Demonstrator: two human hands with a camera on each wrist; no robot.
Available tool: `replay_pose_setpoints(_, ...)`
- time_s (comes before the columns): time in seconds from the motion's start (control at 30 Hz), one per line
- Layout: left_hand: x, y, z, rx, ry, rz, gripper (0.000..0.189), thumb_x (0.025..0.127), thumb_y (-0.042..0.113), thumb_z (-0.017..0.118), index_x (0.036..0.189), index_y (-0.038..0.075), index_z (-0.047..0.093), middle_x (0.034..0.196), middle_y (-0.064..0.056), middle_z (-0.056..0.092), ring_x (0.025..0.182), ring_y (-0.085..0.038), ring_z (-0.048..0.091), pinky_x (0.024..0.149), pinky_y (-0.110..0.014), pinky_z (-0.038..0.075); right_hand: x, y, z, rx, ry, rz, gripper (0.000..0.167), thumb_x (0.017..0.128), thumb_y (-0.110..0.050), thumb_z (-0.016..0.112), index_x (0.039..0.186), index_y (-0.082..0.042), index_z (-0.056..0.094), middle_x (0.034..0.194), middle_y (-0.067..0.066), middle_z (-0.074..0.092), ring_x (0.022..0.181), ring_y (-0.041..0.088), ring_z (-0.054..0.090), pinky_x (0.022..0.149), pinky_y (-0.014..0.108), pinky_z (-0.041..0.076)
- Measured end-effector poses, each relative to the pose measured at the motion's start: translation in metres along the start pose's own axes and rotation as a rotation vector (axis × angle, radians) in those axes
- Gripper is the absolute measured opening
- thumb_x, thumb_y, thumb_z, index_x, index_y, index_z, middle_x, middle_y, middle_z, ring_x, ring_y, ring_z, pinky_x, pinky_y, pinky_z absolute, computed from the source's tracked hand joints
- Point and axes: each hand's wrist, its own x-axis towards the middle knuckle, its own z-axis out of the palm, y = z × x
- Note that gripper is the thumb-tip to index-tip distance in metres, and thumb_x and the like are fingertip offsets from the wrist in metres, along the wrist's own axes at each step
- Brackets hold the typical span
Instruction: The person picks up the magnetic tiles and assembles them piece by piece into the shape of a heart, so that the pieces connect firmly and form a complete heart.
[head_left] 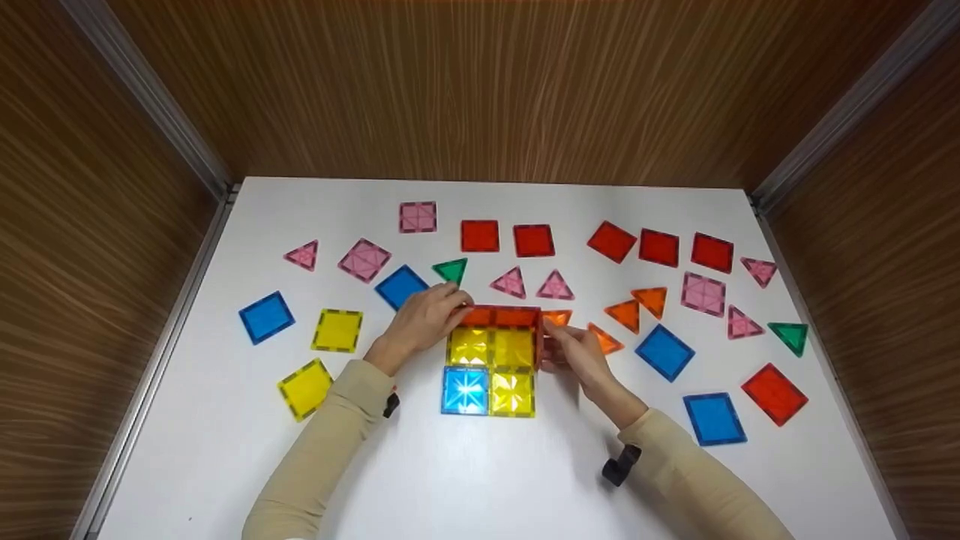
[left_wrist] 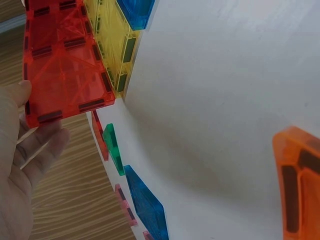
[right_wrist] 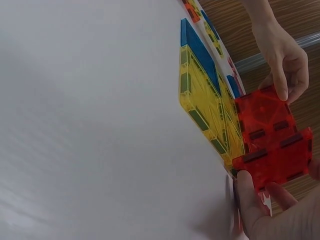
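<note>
A flat two-by-two base of translucent magnetic tiles lies mid-table, made of yellow squares (head_left: 514, 349) and one blue square (head_left: 465, 390) at its near left corner. Two red square tiles (left_wrist: 65, 80) stand side by side along its far edge. My left hand (head_left: 427, 315) pinches the left end of that red wall between thumb and fingers. At the base's right edge another red square tile (right_wrist: 280, 160) stands upright, meeting the wall at a corner. My right hand (head_left: 581, 356) grips this tile, thumb near its lower edge and fingers on its outer side.
Loose tiles lie all around: red squares (head_left: 480, 235) at the back, orange triangles (head_left: 622, 316) right of my right hand, a green triangle (head_left: 451, 271) and a blue square (head_left: 402, 288) by my left hand. Yellow squares (head_left: 337, 330) lie left. Wood-grain panels (head_left: 480, 90) border the white table (head_left: 480, 480).
</note>
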Motion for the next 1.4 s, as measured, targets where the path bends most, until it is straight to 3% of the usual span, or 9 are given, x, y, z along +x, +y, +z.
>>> replay_pose_setpoints(0.27,-0.003,0.001,0.002,-0.011,0.029,0.021,0.015,0.101,0.018,0.071,0.112,0.009,0.074,0.098,-0.008,0.067,0.083,-0.021,0.064,0.075,-0.030,0.058,-0.004,0.000,-0.004,-0.039,-0.011,-0.002,0.056,0.100,-0.051,0.069,0.132,-0.004,0.071,0.111,0.010,0.079,0.083,0.015,0.074,0.079,0.025,0.063)
replay_pose_setpoints(0.47,-0.006,0.001,0.002,-0.019,0.051,0.024,0.014,0.100,0.018,0.072,0.111,0.009,0.074,0.097,-0.008,0.066,0.081,-0.022,0.063,0.072,-0.030,0.056,-0.006,-0.003,-0.004,-0.093,-0.019,-0.027,0.056,0.098,-0.048,0.073,0.131,-0.004,0.071,0.112,0.011,0.079,0.085,0.014,0.076,0.081,0.027,0.064)
replay_pose_setpoints(0.97,-0.027,0.004,-0.006,-0.145,0.009,-0.128,0.014,0.103,0.019,0.069,0.112,0.009,0.073,0.098,-0.007,0.071,0.086,-0.021,0.066,0.076,-0.029,0.059,0.010,-0.010,0.008,-0.148,-0.035,-0.111,0.049,0.101,-0.044,0.069,0.131,-0.005,0.072,0.127,0.017,0.075,0.099,0.022,0.075,0.089,0.032,0.063)
replay_pose_setpoints(1.1,-0.020,0.007,-0.006,-0.170,-0.030,-0.167,0.017,0.103,0.021,0.070,0.115,0.010,0.073,0.101,-0.008,0.073,0.087,-0.022,0.067,0.078,-0.031,0.060,-0.002,-0.003,0.008,-0.180,-0.025,-0.195,0.043,0.103,-0.038,0.068,0.131,-0.007,0.072,0.130,0.017,0.073,0.103,0.026,0.073,0.090,0.034,0.064)
replay_pose_setpoints(1.23,-0.005,0.011,-0.003,-0.205,-0.096,-0.198,0.023,0.104,0.027,0.068,0.120,0.011,0.073,0.110,-0.008,0.074,0.095,-0.024,0.070,0.086,-0.036,0.062,-0.018,0.007,0.009,-0.190,0.005,-0.301,0.031,0.101,-0.026,0.071,0.124,-0.004,0.075,0.118,0.019,0.076,0.094,0.027,0.074,0.081,0.034,0.066)
replay_pose_setpoints(1.4,0.011,0.015,0.000,-0.221,-0.174,-0.250,0.026,0.106,0.032,0.065,0.122,0.013,0.073,0.114,-0.007,0.076,0.100,-0.024,0.069,0.093,-0.038,0.060,-0.024,0.010,0.013,-0.230,0.059,-0.386,0.022,0.098,-0.020,0.075,0.114,-0.005,0.079,0.108,0.013,0.078,0.088,0.023,0.072,0.073,0.026,0.063)
